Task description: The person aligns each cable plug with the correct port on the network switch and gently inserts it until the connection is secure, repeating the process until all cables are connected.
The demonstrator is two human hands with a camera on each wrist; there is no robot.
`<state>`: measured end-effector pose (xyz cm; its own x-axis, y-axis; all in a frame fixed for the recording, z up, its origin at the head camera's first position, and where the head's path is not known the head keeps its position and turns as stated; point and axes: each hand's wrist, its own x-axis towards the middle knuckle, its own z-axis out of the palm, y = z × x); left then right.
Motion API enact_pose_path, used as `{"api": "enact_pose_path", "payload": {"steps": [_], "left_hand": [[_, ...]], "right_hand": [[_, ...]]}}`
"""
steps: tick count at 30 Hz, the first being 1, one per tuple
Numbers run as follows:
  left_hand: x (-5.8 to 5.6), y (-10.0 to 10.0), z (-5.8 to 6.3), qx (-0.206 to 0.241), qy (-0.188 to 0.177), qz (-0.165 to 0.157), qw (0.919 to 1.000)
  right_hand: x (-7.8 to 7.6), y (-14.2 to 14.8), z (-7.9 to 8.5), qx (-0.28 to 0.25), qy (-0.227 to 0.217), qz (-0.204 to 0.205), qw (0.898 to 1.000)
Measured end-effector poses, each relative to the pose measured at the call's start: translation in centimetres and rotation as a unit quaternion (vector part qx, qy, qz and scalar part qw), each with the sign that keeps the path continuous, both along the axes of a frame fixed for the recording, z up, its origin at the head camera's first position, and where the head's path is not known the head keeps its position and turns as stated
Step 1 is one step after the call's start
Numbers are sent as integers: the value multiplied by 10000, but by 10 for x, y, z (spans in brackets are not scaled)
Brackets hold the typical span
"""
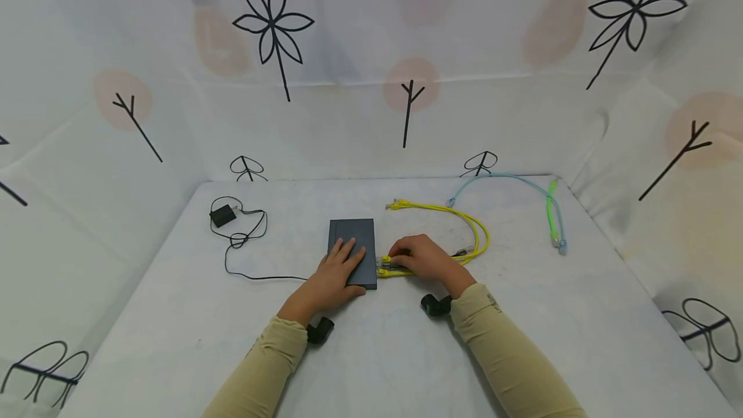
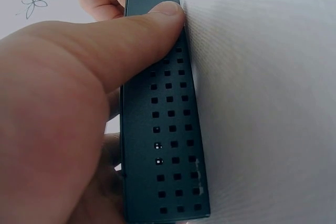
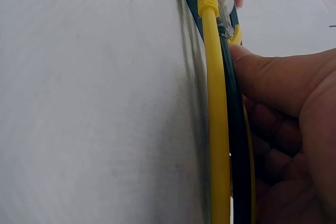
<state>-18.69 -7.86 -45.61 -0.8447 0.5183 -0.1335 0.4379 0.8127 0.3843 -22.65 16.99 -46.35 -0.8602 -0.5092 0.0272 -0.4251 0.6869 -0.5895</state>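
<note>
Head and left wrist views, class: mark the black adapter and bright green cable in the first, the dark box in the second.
Black adapter [image 1: 223, 215]: head view, middle of its body.
Bright green cable [image 1: 549, 213]: head view, midway along it.
Dark box [image 2: 170, 121]: left wrist view, its perforated side.

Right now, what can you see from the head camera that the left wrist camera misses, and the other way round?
Only the head view shows the black power adapter, the light blue cable and the green cable. Only the left wrist view shows the rows of small square holes in the side of the dark box. Both show that box, the left hand on it, the right hand and yellow cable, though the left wrist view catches only a sliver of yellow.
</note>
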Motion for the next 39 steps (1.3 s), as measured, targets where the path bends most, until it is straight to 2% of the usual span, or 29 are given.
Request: {"api": "enact_pose_path", "payload": {"steps": [11, 22, 39], "left_hand": [[0, -1, 0, 11, 27, -18, 10000], [0, -1, 0, 63, 39, -44, 10000], [0, 1, 0, -88, 78, -33, 9999]], "right_hand": [[0, -2, -2, -25, 65, 47, 10000], [0, -3, 1, -4, -79, 180, 9998], [0, -11, 2, -20, -236, -55, 9997]]}}
